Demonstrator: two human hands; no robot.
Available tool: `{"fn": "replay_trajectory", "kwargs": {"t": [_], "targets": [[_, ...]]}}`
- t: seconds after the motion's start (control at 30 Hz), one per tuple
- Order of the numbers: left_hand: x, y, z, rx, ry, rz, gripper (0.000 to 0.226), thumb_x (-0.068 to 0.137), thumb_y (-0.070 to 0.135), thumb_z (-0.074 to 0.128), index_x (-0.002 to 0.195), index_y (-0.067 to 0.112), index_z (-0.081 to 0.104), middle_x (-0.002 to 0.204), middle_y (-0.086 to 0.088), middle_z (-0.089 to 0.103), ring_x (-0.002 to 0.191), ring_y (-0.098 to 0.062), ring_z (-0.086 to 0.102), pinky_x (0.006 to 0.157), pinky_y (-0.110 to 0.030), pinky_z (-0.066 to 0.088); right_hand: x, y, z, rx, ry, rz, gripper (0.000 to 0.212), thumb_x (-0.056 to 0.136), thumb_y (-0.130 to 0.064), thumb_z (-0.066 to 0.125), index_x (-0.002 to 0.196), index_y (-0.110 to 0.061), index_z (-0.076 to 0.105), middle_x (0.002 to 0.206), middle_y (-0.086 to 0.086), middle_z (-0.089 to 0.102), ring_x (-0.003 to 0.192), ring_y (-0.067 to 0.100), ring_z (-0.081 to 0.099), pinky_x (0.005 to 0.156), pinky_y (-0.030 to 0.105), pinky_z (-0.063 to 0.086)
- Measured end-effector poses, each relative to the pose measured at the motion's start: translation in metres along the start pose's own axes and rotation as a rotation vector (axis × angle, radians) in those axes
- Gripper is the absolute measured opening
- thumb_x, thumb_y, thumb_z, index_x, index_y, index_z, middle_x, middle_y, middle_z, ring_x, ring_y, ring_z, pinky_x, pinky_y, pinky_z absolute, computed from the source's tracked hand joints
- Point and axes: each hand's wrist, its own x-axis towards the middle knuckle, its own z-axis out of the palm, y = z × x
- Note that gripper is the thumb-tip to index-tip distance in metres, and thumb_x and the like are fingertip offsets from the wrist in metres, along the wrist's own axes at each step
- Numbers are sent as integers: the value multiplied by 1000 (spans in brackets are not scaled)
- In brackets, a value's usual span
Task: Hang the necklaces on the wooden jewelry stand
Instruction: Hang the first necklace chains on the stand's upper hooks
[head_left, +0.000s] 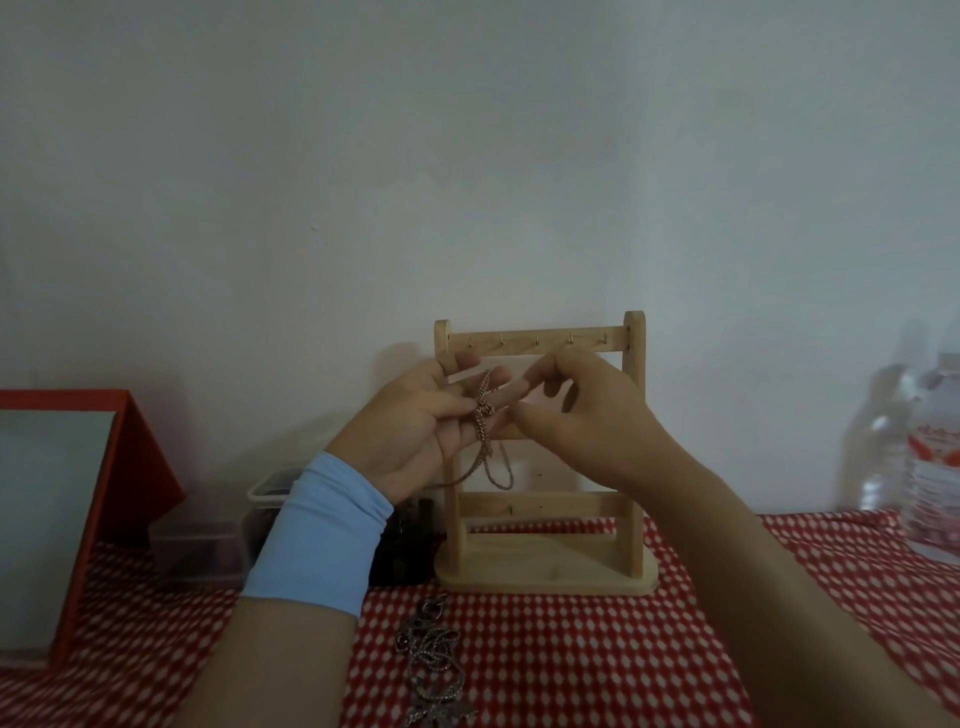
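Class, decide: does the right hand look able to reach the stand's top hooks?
Probably yes: the right hand, pinching the chain necklace, sits just below the hooks on the wooden jewelry stand, nothing between them.

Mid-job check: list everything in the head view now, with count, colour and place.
wooden jewelry stand: one, pale wood, upright against the wall, top hooks bare
chain necklace: one, copper-pink, held by both hands before the stand
silver necklaces: tangled heap, count unclear, on the cloth before the stand
tablecloth: one, red-and-white check, over the table
box: one, red with grey panel, far left
plastic containers: apparently two, clear, behind the left wrist
water bottle: one clearly, transparent, red label, far right
sleeve: one, light blue, left forearm
left hand: holds the chain across its fingers
right hand: pinches the chain
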Motion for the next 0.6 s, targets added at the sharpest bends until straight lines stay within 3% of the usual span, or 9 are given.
{"fn": "replay_trajectory", "kwargs": {"t": [0.07, 0.13, 0.23, 0.33, 0.4, 0.47, 0.6], "targets": [[0, 2, -1, 29, 27, 4, 41, 94, -20, 31, 125, 1, 47, 118, -27, 62, 109, -42, 65, 77, -39, 62, 1, 0, 1, 52, 43, -69, 25, 82, -44, 75, 101, -35, 61, 97, -16, 55, 73, 3, 52, 66, 24, 46], [0, 2, -2, 57, 29, -9, 41, 94, -19, 32, 128, 1, 45, 126, -31, 59, 113, -43, 62, 83, -41, 60, 2, -2, 0, 62, 18, -115, 18, 82, -43, 78, 95, -38, 66, 98, -17, 55, 73, -2, 50, 67, 20, 42], [-2, 1, 0, 86, -15, -50, 44, 94, -18, 33, 133, 2, 42, 132, -33, 54, 104, -36, 64, 84, -38, 57, 3, -2, 2, -16, -107, -95, 10, 81, -48, 79, 83, -40, 75, 93, -17, 58, 80, -13, 50, 69, 21, 40], [0, -3, 3, 166, -32, -64, 43, 95, -17, 34, 130, 4, 44, 133, -31, 54, 94, -28, 64, 85, -37, 55, 3, -1, 5, 14, -192, -45, 8, 85, -36, 79, 78, -38, 75, 85, -15, 63, 75, -16, 53, 66, 15, 39], [1, -6, 3, 172, -36, -67, 40, 95, -16, 35, 126, 5, 47, 128, -30, 58, 97, -29, 64, 90, -39, 54, 4, 0, 4, 99, -210, -15, 13, 86, -26, 80, 76, -33, 76, 81, -13, 70, 73, -15, 59, 67, 9, 43], [1, -8, 5, 220, -43, -53, 35, 97, -12, 38, 123, 7, 51, 118, -26, 65, 98, -28, 66, 90, -39, 56, 3, 0, 0, 258, -222, 23, 10, 86, -19, 80, 78, -24, 79, 78, -10, 76, 74, -5, 68, 69, 11, 49], [-3, -6, 5, 439, -18, -21, 26, 91, -7, 56, 114, 5, 58, 102, -20, 71, 89, -27, 72, 74, -35, 61, 1, 0, -7, 381, -216, 84, 7, 88, -17, 77, 82, -15, 79, 73, -8, 75, 56, -5, 62, 54, 12, 48]]}}
